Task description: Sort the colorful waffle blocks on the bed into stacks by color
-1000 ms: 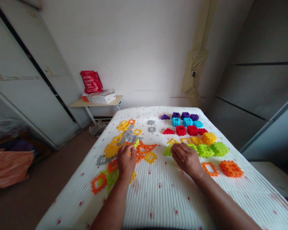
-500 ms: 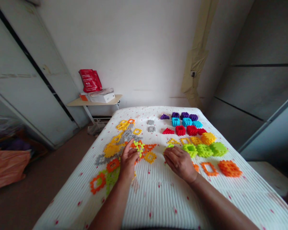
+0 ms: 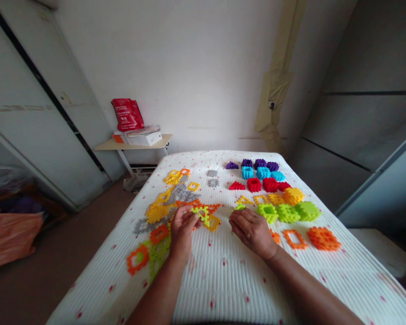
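Observation:
My left hand (image 3: 183, 225) pinches a lime-green triangular interlocking tile (image 3: 203, 215) with toothed edges and a cut-out middle, above the loose tiles. My right hand (image 3: 252, 229) is closed, fingers curled over another lime-green tile (image 3: 238, 207); only its top edge shows past the knuckles. Just right of that hand sit the stacks of green square tiles (image 3: 267, 213). Part of an orange tile (image 3: 275, 236) peeks out beside the right wrist. Under and left of the left hand lie mixed orange tiles (image 3: 159, 233), yellow tiles (image 3: 157, 212) and grey tiles (image 3: 184, 193).
Purple (image 3: 260, 163), blue (image 3: 263, 172), red (image 3: 254, 184) and yellow tiles (image 3: 293, 196) stand in rows at right on the white quilted cover (image 3: 216, 289). Orange stacked tiles (image 3: 324, 238) lie nearer. A small side table (image 3: 104, 144) holds a red bag (image 3: 126, 114).
My left hand has turned the green triangular tile and brought it slightly right, so it lies flatter in the fingers. My right hand has barely moved.

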`<control>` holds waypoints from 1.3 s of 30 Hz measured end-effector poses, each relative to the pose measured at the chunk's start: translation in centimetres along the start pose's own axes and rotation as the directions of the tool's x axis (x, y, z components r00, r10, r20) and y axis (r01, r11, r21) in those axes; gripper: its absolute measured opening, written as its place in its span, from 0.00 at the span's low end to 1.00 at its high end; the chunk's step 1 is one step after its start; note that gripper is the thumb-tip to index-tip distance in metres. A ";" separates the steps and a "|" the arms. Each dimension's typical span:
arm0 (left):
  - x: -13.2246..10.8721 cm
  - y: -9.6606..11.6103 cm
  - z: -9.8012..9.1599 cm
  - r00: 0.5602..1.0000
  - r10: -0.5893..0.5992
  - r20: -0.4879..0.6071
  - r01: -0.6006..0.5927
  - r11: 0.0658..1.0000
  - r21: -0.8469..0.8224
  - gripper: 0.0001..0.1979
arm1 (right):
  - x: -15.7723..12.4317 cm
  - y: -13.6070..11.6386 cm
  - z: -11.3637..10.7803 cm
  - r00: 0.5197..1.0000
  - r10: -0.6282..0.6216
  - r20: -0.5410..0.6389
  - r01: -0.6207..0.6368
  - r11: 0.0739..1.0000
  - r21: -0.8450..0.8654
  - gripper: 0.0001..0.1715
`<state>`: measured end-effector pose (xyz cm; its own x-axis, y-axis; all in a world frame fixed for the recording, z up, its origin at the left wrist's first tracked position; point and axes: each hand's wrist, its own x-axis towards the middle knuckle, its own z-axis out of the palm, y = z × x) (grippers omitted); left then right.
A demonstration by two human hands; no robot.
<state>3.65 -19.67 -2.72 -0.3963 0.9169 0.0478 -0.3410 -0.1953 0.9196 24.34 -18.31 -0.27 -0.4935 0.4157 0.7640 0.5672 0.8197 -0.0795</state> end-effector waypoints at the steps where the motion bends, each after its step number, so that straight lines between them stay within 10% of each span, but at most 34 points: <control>1: 0.0 -0.2 0.0 1.000 0.002 -0.001 -0.002 1.000 0.000 0.17 | 0.0 0.0 0.1 1.000 0.001 0.003 -0.001 1.000 0.002 0.08; 22: -1.9 -0.3 0.9 0.955 -0.121 0.270 0.072 0.980 0.184 0.13 | 0.0 -0.2 0.2 0.999 -0.008 0.052 0.005 0.999 0.052 0.08; 30: -1.8 0.2 1.0 0.970 -0.069 0.231 0.032 0.986 0.163 0.13 | -0.9 5.1 -3.3 0.958 0.286 -0.015 -0.287 0.955 -0.074 0.08; 39: -1.8 0.3 1.0 0.969 -0.079 0.234 0.030 0.978 0.205 0.14 | -1.1 4.8 -2.5 0.928 0.329 0.175 -0.292 0.934 -0.209 0.07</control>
<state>5.18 -21.05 -2.17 -0.1574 0.9854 0.0653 -0.1709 -0.0923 0.9810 29.21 -15.83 0.10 -0.3866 0.7243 0.5709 0.8110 0.5617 -0.1633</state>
